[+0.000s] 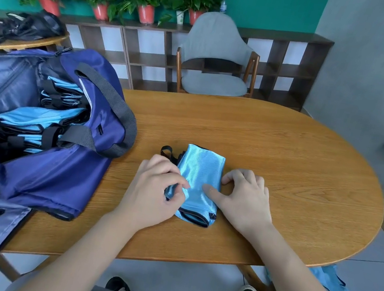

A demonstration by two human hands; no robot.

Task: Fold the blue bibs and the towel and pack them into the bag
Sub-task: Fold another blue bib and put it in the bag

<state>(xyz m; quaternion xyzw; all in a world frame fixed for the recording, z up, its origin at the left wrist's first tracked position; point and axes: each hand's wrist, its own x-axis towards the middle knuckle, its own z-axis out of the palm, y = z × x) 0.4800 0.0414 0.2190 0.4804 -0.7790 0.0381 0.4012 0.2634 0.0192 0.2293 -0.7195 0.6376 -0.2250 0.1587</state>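
The left hand (156,189) is pinching the folded blue bib (198,185) while the right hand (243,196) is pressing flat-fingered on it, beside the open bag (61,168) on the tabletop (297,169).

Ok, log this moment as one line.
left hand: pinches folded bib edge | right hand: presses bib flat | bag: open, bibs inside

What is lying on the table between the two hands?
In the head view, a folded blue bib lies between the left hand and right hand; both touch it.
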